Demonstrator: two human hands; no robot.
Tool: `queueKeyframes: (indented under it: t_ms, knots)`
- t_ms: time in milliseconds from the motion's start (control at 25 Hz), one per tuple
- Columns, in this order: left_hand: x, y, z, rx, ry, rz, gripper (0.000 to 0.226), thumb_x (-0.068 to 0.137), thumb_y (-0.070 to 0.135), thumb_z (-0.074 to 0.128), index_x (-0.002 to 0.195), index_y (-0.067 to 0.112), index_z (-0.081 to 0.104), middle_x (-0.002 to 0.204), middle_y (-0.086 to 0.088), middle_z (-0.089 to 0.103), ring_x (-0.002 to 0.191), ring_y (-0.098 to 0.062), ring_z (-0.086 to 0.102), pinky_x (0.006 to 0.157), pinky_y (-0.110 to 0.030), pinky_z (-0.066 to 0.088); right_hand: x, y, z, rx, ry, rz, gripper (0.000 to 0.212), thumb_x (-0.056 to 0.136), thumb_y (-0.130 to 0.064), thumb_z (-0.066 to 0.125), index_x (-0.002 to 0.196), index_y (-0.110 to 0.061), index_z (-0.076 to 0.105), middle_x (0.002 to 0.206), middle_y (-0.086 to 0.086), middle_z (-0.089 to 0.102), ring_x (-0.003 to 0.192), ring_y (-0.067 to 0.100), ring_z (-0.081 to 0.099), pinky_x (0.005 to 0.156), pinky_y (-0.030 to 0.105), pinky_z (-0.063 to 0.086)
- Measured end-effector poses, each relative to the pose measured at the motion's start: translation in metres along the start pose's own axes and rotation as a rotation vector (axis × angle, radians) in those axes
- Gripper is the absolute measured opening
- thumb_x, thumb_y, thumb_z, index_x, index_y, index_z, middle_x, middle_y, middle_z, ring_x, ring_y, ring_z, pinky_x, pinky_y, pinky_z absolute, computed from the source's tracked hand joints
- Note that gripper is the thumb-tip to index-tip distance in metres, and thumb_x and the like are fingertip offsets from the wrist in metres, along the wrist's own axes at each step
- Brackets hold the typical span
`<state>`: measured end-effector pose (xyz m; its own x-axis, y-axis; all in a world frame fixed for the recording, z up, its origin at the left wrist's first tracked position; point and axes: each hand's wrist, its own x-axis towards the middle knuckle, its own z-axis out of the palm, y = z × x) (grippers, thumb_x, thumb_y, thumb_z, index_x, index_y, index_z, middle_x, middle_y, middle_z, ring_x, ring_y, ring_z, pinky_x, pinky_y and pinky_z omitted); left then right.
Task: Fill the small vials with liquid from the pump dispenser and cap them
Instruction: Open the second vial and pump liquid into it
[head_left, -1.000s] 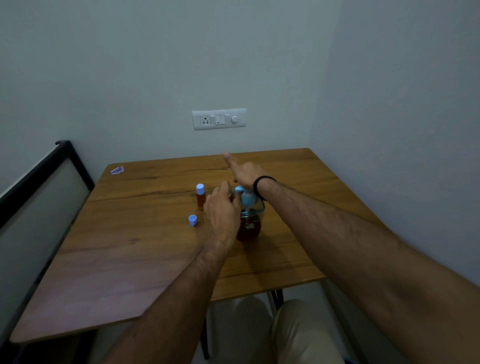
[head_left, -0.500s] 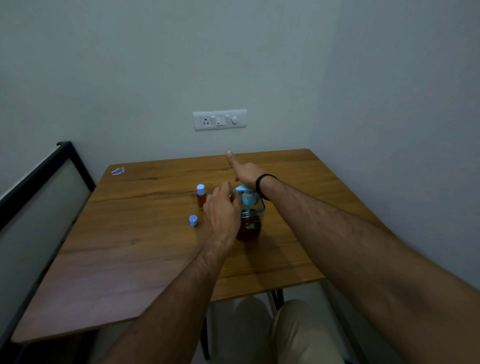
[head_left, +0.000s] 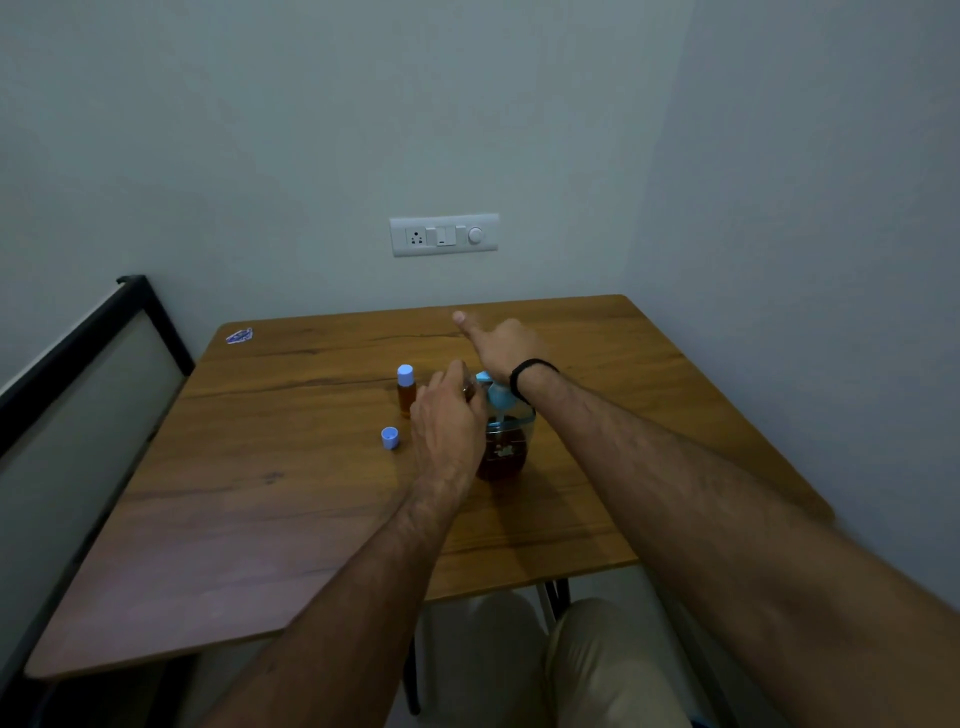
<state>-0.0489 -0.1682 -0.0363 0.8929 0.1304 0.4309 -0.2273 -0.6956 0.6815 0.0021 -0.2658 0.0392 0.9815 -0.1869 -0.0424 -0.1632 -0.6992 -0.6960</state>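
A pump dispenser (head_left: 506, 441) with a light blue pump head and dark amber liquid stands mid-table. My right hand (head_left: 501, 345) lies over the pump head, one finger stretched forward. My left hand (head_left: 447, 421) grips a small vial (head_left: 470, 387) held against the dispenser's spout; the hand hides most of the vial. A capped vial (head_left: 405, 389) of amber liquid stands just left of my left hand. A loose blue cap (head_left: 389, 437) lies on the wooden table (head_left: 291, 467) in front of it.
A small blue-and-white scrap (head_left: 239, 336) lies at the table's far left corner. A black-framed panel (head_left: 78, 364) runs along the left side. Walls close off the back and right, with a switch plate (head_left: 444, 235) on the back wall.
Both hands stay at the dispenser. The right hand over the pump head has shifted only slightly; nothing else has moved.
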Motion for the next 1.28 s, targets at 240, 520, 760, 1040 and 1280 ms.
queueKeyframes:
  t_ms: [240,520,760,1040,1280]
  knots:
    - [-0.003,0.003,-0.005,-0.005,-0.004,0.001,0.022,0.100,0.030,0.057,0.083,0.029,0.042,0.081,0.009,0.052,0.079,-0.017,0.057,0.073,-0.044,0.057,-0.005,-0.009,-0.011,-0.027,-0.160,0.025,0.090,0.088,-0.086,0.028,0.103,-0.008,0.068,0.097,0.007,0.065,0.089,0.024,0.062,0.071,0.035,0.049]
    - [0.000,0.001,-0.002,-0.023,-0.008,-0.013,0.017,0.098,0.023,0.058,0.088,0.027,0.045,0.088,0.005,0.057,0.084,-0.018,0.060,0.076,-0.045,0.057,-0.009,-0.009,0.002,-0.092,0.032,-0.046,0.070,0.094,-0.078,0.036,0.070,-0.016,0.057,0.064,-0.001,0.054,0.057,0.015,0.049,0.052,0.029,0.038]
    - [-0.001,0.002,-0.003,-0.013,-0.016,0.009,0.015,0.098,0.029,0.054,0.087,0.030,0.043,0.085,0.007,0.055,0.082,-0.018,0.059,0.074,-0.045,0.057,-0.007,-0.004,-0.009,0.100,-0.303,0.078,0.088,0.092,-0.082,0.031,0.130,-0.010,0.065,0.125,0.006,0.065,0.113,0.028,0.060,0.095,0.045,0.047]
    - [-0.001,0.000,-0.001,0.010,-0.007,0.006,0.012,0.099,0.030,0.058,0.093,0.031,0.047,0.089,0.008,0.057,0.085,-0.016,0.060,0.076,-0.042,0.058,-0.015,-0.014,-0.018,0.072,-0.345,0.100,0.097,0.086,-0.089,0.026,0.127,-0.012,0.068,0.113,0.001,0.056,0.103,0.023,0.053,0.087,0.042,0.042]
    - [0.002,-0.002,0.002,0.012,0.000,0.002,0.016,0.099,0.026,0.057,0.090,0.031,0.045,0.087,0.007,0.057,0.082,-0.017,0.061,0.074,-0.041,0.059,-0.010,-0.008,0.001,0.034,-0.148,0.051,0.087,0.095,-0.079,0.026,0.101,-0.008,0.075,0.102,0.006,0.073,0.089,0.023,0.064,0.071,0.035,0.044]
